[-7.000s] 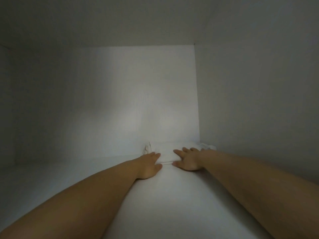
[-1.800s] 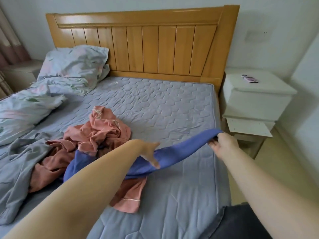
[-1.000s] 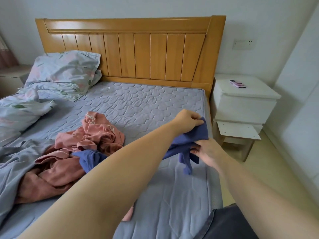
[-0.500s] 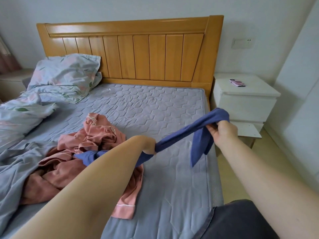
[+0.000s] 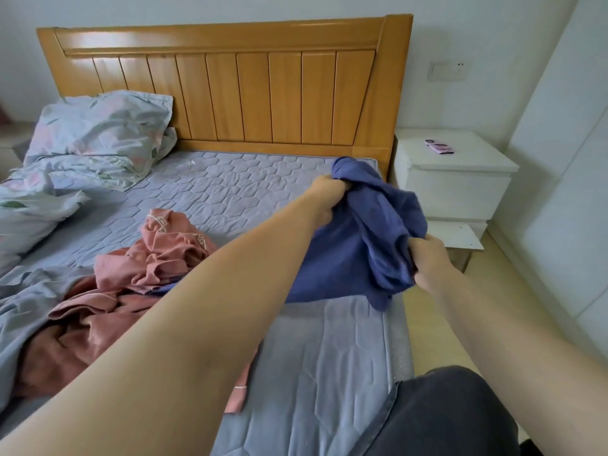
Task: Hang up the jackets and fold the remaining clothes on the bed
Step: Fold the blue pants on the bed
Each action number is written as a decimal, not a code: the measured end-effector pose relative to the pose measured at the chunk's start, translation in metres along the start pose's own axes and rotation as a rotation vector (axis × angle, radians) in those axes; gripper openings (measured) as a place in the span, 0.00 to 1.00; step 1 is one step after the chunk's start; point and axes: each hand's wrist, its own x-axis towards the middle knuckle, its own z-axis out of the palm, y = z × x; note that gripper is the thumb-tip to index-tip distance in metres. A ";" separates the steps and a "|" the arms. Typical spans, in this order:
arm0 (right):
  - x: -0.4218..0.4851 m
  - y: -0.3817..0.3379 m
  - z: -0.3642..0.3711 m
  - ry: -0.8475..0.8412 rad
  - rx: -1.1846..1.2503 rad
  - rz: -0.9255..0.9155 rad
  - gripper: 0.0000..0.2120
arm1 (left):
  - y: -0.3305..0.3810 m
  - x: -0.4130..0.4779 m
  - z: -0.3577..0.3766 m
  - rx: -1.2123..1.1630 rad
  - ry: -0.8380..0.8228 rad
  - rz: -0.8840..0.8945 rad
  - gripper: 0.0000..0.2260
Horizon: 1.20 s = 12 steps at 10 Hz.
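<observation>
A blue garment (image 5: 358, 245) hangs bunched above the right side of the bed (image 5: 256, 192). My left hand (image 5: 325, 200) grips its upper edge near the headboard end. My right hand (image 5: 427, 261) grips its lower right edge, near the bed's side. One end of the blue cloth trails left under my left forearm towards a crumpled pink garment (image 5: 138, 274) lying on the mattress at the left.
A rumpled pale-blue quilt (image 5: 29, 291) and a floral pillow (image 5: 98, 130) fill the bed's left side. The wooden headboard (image 5: 230, 87) stands behind. A white nightstand (image 5: 450, 179) with a small pink object (image 5: 439, 147) is at the right, then floor and a white wardrobe wall.
The blue garment, stretched into a taut strip half a second ago, is now gathered up and bunched between my hands. My left hand rose towards the headboard; my right hand dropped lower.
</observation>
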 end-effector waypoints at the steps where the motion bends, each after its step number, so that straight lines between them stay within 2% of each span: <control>1: 0.008 0.021 -0.005 -0.071 -0.071 0.100 0.10 | -0.034 0.002 -0.009 0.439 0.027 0.077 0.15; 2: 0.008 0.042 -0.005 -0.130 -0.050 0.178 0.19 | -0.082 0.001 -0.025 0.673 0.058 -0.003 0.25; 3: 0.010 0.076 -0.001 -0.064 -0.109 0.211 0.18 | -0.130 -0.002 -0.024 0.859 0.009 -0.040 0.27; 4: 0.013 0.109 0.007 -0.033 -0.325 0.153 0.20 | -0.169 -0.011 -0.007 0.930 -0.101 0.071 0.19; 5: 0.011 0.137 0.012 -0.071 -0.528 0.046 0.19 | -0.194 -0.016 0.015 1.131 -0.312 0.166 0.13; 6: 0.005 0.161 0.006 -0.157 -0.736 -0.108 0.22 | -0.222 -0.015 0.032 1.301 -0.488 0.154 0.21; 7: 0.005 0.183 -0.003 -0.291 -1.114 -0.315 0.28 | -0.254 -0.011 0.040 1.340 -0.513 0.054 0.33; 8: 0.009 0.190 0.000 -0.329 -1.426 -0.421 0.32 | -0.271 -0.005 0.044 1.318 -0.479 0.036 0.29; 9: 0.015 0.194 0.005 -0.347 -1.507 -0.477 0.26 | -0.271 -0.001 0.050 1.322 -0.412 0.099 0.20; 10: 0.025 0.197 0.007 -0.358 -1.453 -0.469 0.13 | -0.261 0.001 0.057 1.250 -0.366 0.092 0.13; 11: 0.029 0.183 0.006 -0.276 -1.216 -0.375 0.05 | -0.246 0.004 0.061 1.007 -0.284 0.004 0.06; 12: 0.036 0.150 -0.015 -0.016 -0.924 -0.220 0.04 | -0.224 0.014 0.069 0.791 -0.185 -0.023 0.07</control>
